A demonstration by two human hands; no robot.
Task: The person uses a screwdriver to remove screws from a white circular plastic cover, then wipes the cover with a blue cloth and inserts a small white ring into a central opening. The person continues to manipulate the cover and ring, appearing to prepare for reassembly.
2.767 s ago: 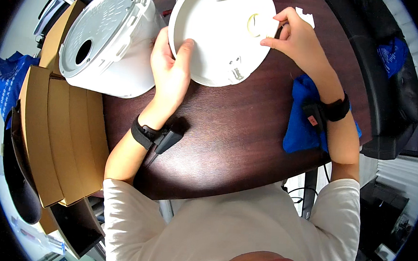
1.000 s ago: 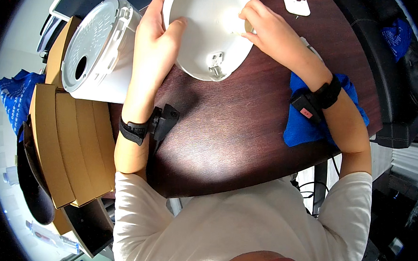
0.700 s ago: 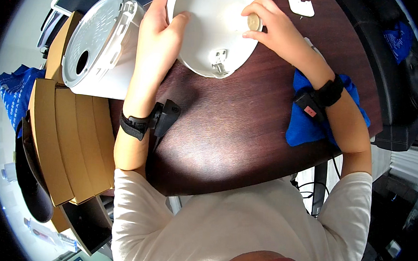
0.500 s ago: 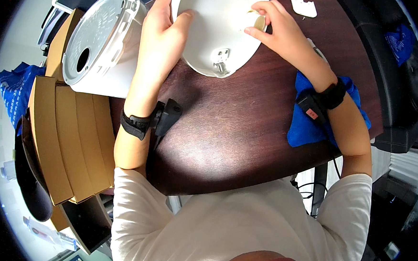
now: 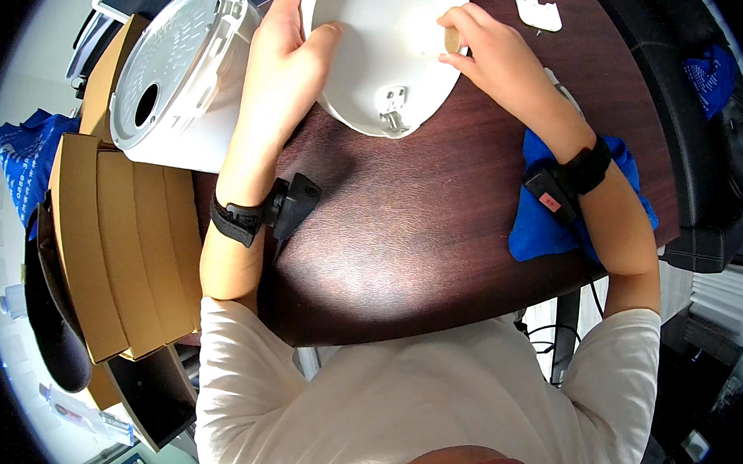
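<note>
A white hollow plastic shell (image 5: pixel 383 46) is tilted at the far side of the table, its inside facing me, with a small metal fitting (image 5: pixel 392 106) near its lower edge. My left hand (image 5: pixel 296 53) grips the shell's left rim, thumb inside and fingers behind it. At the right rim, my right hand (image 5: pixel 493 56) pinches a small roll of tape (image 5: pixel 452 40), pale and yellowish, between thumb and fingers. Its exact contact with the shell is hard to make out.
To the left stands a white bucket-like housing (image 5: pixel 185 76) with a perforated lid, beside cardboard boxes (image 5: pixel 124 251). A white plastic cover (image 5: pixel 538 12) lies at the far right. Under my right forearm is a blue cloth (image 5: pixel 532 229) on the dark wooden table (image 5: pixel 388 233).
My right hand has shifted slightly left with the small roll, which has turned so that less of its side shows. The shell has moved a little left with my left hand.
</note>
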